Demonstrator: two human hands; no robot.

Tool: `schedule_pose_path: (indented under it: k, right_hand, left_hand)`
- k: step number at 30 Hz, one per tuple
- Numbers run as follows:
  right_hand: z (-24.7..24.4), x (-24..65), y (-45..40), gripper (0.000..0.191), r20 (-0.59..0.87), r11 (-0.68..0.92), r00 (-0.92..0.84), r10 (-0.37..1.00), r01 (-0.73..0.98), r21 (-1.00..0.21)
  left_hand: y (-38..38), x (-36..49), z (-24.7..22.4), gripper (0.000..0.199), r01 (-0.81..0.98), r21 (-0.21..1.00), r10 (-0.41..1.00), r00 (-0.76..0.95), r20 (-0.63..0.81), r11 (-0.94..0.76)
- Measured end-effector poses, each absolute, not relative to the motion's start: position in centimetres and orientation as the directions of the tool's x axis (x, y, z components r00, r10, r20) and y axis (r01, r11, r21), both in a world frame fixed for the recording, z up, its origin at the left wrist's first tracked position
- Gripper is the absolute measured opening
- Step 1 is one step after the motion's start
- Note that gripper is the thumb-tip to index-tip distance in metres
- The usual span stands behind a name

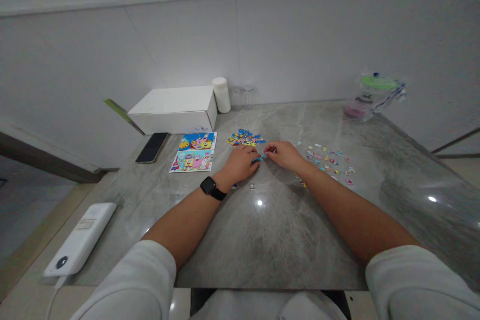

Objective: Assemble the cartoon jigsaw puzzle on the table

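Light blue jigsaw puzzle pieces (263, 157) lie on the table between my hands. My left hand (243, 163), palm down with fingers curled, holds their left side against the tabletop. Thumb and fingers of my right hand (282, 155) are pinched at the right side of the same pieces. Just beyond my hands is a heap of blue and yellow puzzle pieces (245, 137). Loose pastel pieces (328, 160) are spread to the right, partly hidden by my right forearm. A single puzzle piece (252, 187) lies nearer me, below my left hand.
Two cartoon picture cards (192, 161) lie left of my hands, with a phone (153, 148) beyond. Behind stand a white box (174, 110), a white cylinder (221, 96) and two clear glasses (242, 99). A plastic bag (375, 97) sits back right; a white power bank (82, 240) lies front left.
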State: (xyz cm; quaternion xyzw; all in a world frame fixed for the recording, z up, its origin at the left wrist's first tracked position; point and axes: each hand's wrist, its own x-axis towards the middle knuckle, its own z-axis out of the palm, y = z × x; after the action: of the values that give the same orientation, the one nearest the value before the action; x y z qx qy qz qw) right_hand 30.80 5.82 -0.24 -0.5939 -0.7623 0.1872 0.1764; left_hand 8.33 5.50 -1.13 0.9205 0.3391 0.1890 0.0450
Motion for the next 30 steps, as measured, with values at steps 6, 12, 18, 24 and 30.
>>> schedule_pose_path:
  k: [6, 12, 18, 24, 30]
  right_hand:
    - [-0.8, 30.6, 6.4, 0.017, 0.011, 0.226, -0.244, 0.970, 0.879, -0.421]
    - [-0.7, 30.4, 6.6, 0.017, -0.034, 0.217, -0.250, 0.968, 0.892, -0.398]
    - [-0.6, 30.0, 6.3, 0.016, -0.008, 0.230, -0.248, 0.969, 0.910, -0.346]
    - [-0.1, 30.1, 6.0, 0.017, -0.007, 0.220, -0.233, 0.972, 0.924, -0.312]
    - [0.5, 32.7, 6.8, 0.023, 0.022, 0.172, -0.173, 0.985, 0.949, -0.265]
  left_hand:
    - [5.6, 8.8, -1.6, 0.022, 0.597, 0.203, 0.629, 0.717, 0.300, -0.776]
    - [5.7, 8.9, -1.7, 0.023, 0.580, 0.201, 0.614, 0.735, 0.288, -0.789]
    - [5.7, 9.0, -1.6, 0.024, 0.592, 0.167, 0.614, 0.739, 0.278, -0.788]
    - [5.5, 9.1, -1.6, 0.025, 0.604, 0.143, 0.618, 0.737, 0.274, -0.784]
    - [5.1, 9.1, -1.1, 0.032, 0.619, 0.096, 0.622, 0.747, 0.234, -0.779]
